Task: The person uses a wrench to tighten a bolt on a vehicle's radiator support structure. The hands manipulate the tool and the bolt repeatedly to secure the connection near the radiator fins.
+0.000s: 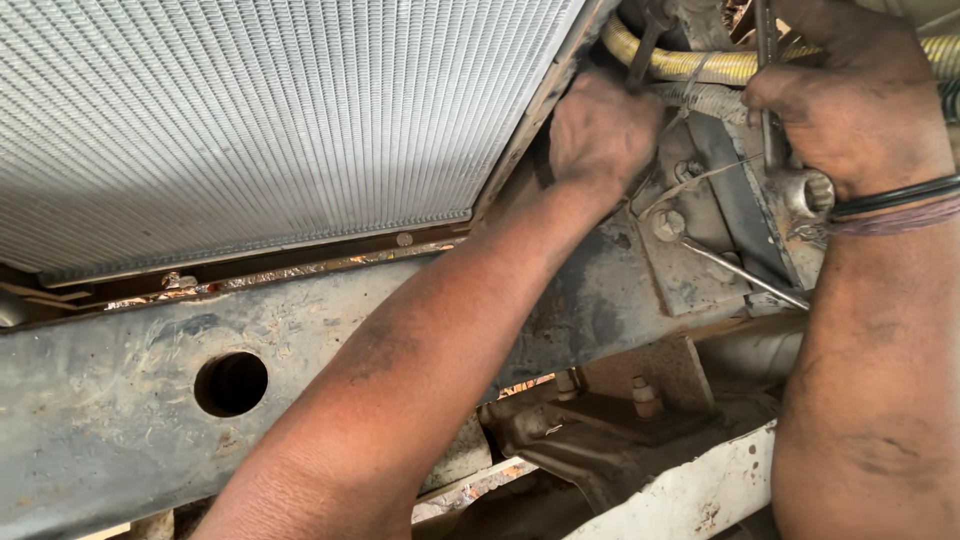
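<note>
Steel ring spanner (greasy, upright) held beside the yellow hose, ring end lowest

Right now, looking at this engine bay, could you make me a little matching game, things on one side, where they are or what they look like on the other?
Things:
1. radiator
2. ring spanner
3. braided hose
4. round hole

Descriptions:
A. yellow, running across the top
B. in the grey frame beam, lower left
C. gripped in the right hand
D. finned silver panel, upper left

Pairs: 1-D, 2-C, 3-A, 4-B
</note>
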